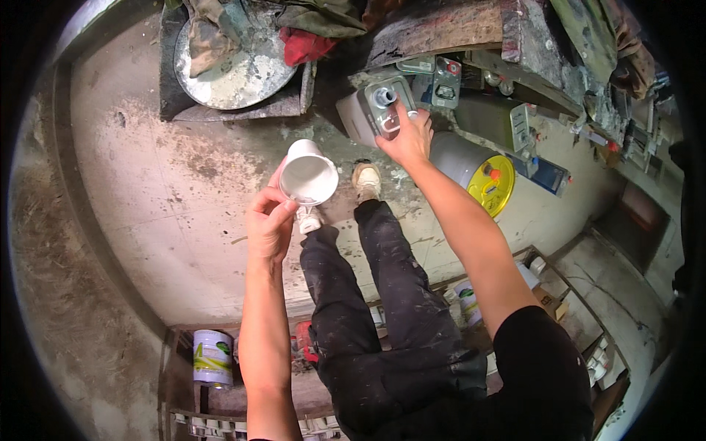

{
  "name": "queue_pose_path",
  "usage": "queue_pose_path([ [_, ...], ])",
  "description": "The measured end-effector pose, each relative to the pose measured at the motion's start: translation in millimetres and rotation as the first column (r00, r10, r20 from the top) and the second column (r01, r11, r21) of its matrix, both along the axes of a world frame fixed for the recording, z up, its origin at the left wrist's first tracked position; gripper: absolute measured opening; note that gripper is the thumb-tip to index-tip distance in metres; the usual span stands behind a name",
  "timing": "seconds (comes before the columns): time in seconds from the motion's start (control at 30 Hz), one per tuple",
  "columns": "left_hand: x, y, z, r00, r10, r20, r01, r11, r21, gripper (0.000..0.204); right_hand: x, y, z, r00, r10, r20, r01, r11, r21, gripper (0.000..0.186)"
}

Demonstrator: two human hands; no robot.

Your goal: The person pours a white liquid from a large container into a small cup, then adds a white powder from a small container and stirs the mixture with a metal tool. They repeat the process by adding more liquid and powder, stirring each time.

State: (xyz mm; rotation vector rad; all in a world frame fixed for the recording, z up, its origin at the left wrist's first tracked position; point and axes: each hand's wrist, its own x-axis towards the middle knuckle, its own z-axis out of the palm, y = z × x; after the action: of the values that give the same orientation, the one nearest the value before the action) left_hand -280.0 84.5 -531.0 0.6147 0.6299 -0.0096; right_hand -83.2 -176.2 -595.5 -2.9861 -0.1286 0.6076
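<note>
My left hand (269, 220) is closed around a white cup (309, 178), held above my shoes with its mouth tilted toward me. Pale residue coats the inside and the rim. Further off to the right, my right hand (412, 137) is closed over the top of a rectangular metal can (356, 121), by its handle. The can leans a little, and an uncapped-looking spout (384, 96) stands up on its top, just beyond my fingers. Whether the can touches the floor is hard to make out.
Beside the metal can lies a grey drum with a yellow end (491, 185). More rectangular cans (446, 82) stand behind it under a stained bench (441, 37). A paint-crusted round lid (232, 73) is at the far left. Low shelving near me holds a white-and-green tin (213, 358).
</note>
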Motion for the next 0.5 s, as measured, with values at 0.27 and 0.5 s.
queue_pose_path([
  [0.27, 17.4, -43.5, -19.4, 1.0, 0.015, -0.018, -0.014, 0.999, 0.037, 0.01, -25.0, -40.0, 128.9, 0.854, 0.468, -0.228, -0.493, 0.868, -0.064, 0.104],
  [0.5, 23.9, -102.7, -27.5, 0.992, -0.127, -0.012, 0.127, 0.977, 0.17, 0.013, -44.7, -37.7, 199.9, 0.684, 0.51, -0.521, -0.655, 0.744, -0.132, 0.103],
])
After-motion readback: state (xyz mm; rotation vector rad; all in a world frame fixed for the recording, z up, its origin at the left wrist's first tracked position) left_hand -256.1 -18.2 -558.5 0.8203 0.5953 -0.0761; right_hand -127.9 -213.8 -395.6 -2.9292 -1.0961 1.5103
